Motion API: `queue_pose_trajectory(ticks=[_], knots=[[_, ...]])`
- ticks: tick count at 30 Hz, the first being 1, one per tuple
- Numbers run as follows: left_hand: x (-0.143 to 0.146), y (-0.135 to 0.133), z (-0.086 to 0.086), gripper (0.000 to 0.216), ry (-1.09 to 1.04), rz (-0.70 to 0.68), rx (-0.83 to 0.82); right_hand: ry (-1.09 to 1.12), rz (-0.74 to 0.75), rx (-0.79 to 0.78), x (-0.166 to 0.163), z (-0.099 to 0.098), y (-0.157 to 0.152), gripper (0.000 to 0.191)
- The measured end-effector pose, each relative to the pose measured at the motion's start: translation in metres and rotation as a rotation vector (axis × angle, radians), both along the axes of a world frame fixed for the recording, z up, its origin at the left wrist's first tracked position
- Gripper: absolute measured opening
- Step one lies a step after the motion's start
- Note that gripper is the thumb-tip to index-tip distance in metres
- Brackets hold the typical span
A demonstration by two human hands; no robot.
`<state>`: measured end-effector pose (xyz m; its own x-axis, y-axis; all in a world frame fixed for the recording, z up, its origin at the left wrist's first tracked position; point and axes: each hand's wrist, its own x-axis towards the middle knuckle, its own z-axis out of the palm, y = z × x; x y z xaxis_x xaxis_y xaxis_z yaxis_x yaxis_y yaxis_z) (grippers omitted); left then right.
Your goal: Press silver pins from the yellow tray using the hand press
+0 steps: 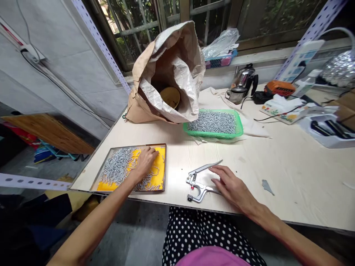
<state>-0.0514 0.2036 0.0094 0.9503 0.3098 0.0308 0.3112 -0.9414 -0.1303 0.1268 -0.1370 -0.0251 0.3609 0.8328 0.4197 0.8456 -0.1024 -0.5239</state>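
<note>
My left hand [145,162] reaches into a shallow tray [165,168] with a yellow bottom, its fingers bent down at the right side. Whatever is between the fingertips is too small to make out. Small silvery metal pins [118,164] are heaped on the tray's left, with more scattered around the hand. At the table's front, my right hand [235,190] curls around the lower handle of metal pliers [200,188] with a C-shaped jaw. The pliers' upper handle slants up, apart from the lower one, and the jaw faces left.
A green basket [240,129] full of similar metal pieces stands behind the pliers. Beside it, a large open paper sack [144,107] leans by the window. A metal pot [244,79], a tissue box [285,111] and a white tray [338,142] sit at the right.
</note>
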Motion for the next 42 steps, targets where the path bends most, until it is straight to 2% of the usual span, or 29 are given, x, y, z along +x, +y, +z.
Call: queue_pose_trajectory(ticks=[5,8,11,15,18,20,26,30,34,42], knots=[[0.009,0.006,0.004,0.020,0.023,-0.033,-0.040,0.007,0.080,-0.156,-0.015,-0.002,-0.017,0.032],[0.006,-0.015,0.011,0.020,-0.150,0.040,-0.175,-0.006,0.104,-0.257,-0.018,-0.001,-0.019,0.027],[0.003,-0.061,0.016,0.021,-0.279,0.163,-0.519,-0.033,0.107,-0.329,-0.015,0.000,-0.013,0.020],[0.001,-0.126,0.010,0.033,-0.214,0.366,-1.086,-0.044,0.133,-0.389,-0.007,0.000,-0.002,0.016],[0.005,-0.150,-0.002,0.043,-0.197,0.534,-1.358,-0.052,0.188,-0.428,-0.003,0.000,0.003,0.015],[0.009,-0.155,-0.006,0.047,-0.203,0.614,-1.448,-0.074,0.209,-0.450,-0.001,-0.002,0.005,0.014],[0.016,-0.163,0.000,0.053,-0.072,0.737,-1.426,-0.101,0.192,-0.449,-0.002,-0.003,0.004,0.015],[0.019,-0.165,0.005,0.051,-0.012,0.715,-1.361,-0.086,0.191,-0.460,-0.003,0.006,0.002,0.013],[0.021,-0.161,0.001,0.049,0.042,0.671,-1.330,-0.075,0.186,-0.471,-0.004,0.013,0.001,0.013],[0.028,-0.150,-0.002,0.047,0.242,0.584,-1.307,-0.060,0.180,-0.513,-0.007,0.017,0.001,0.014]])
